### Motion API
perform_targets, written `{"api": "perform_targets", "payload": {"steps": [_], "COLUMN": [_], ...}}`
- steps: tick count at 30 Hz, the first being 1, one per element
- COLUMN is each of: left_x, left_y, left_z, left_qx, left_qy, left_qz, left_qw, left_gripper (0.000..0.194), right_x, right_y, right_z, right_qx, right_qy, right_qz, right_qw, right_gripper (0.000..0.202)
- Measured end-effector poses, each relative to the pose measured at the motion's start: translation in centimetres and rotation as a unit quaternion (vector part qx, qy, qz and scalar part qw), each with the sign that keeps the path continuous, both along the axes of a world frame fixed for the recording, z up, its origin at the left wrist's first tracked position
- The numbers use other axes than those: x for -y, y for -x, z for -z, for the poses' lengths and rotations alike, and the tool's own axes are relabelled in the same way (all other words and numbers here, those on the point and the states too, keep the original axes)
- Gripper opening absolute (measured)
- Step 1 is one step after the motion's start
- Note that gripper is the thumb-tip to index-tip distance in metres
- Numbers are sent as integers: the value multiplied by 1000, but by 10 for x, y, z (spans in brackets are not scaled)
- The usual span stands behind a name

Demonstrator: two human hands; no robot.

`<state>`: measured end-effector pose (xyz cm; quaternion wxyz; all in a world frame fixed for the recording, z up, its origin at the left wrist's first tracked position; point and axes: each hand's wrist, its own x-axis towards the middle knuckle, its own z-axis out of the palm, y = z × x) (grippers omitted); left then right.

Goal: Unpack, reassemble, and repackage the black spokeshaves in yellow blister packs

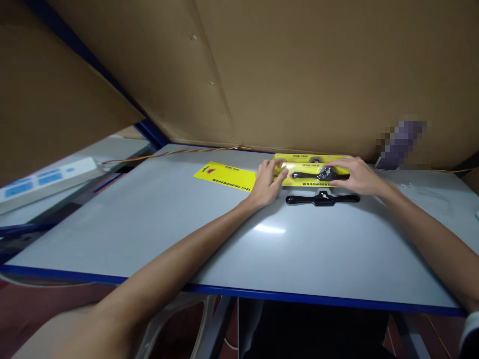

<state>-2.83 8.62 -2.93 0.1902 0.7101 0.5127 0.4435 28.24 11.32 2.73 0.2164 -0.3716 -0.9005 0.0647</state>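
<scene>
A yellow spoke shave package (305,183) with a black tool under clear plastic lies near the back of the table. My left hand (267,183) pinches its left end, and my right hand (355,175) grips its right end. Behind it, another yellow package (286,156) is partly covered. Just in front, a loose black spoke shave (324,199) lies on the tabletop. A flat yellow card (228,176) rests left of my left hand, its right end hidden behind that hand.
A brown board (299,75) rises behind the grey table (149,229). A phone-like object (400,144), partly pixelated, leans against it at the right. Twisted wires (179,150) run along the back edge. At far left is a white power strip (48,182).
</scene>
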Motion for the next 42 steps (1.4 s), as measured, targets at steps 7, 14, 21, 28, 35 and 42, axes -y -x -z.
{"api": "perform_targets", "payload": {"steps": [7,14,21,28,35,42], "left_x": [-16,-1,-3,-13,-27,-10], "left_y": [2,7,-1,4,43,37], "left_z": [-18,-45,-36,-28,-41,-42], "left_qx": [396,466,454,426,468,349], "left_qy": [173,292,279,264,228,195], "left_qz": [104,204,121,75,-54,32], "left_qw": [896,810,837,862,852,916], "left_gripper": [47,40,24,22,24,29], "right_x": [12,12,11,6,2,4], "right_y": [20,25,19,20,9,3], "right_z": [5,10,9,7,13,21], "right_qx": [-78,-66,-18,-21,-67,-65], "right_qy": [-100,-110,-100,-40,-47,-61], "right_qz": [-1,4,10,3,9,-1], "right_qw": [992,992,995,999,997,996], "right_gripper": [52,52,51,54,51,48]}}
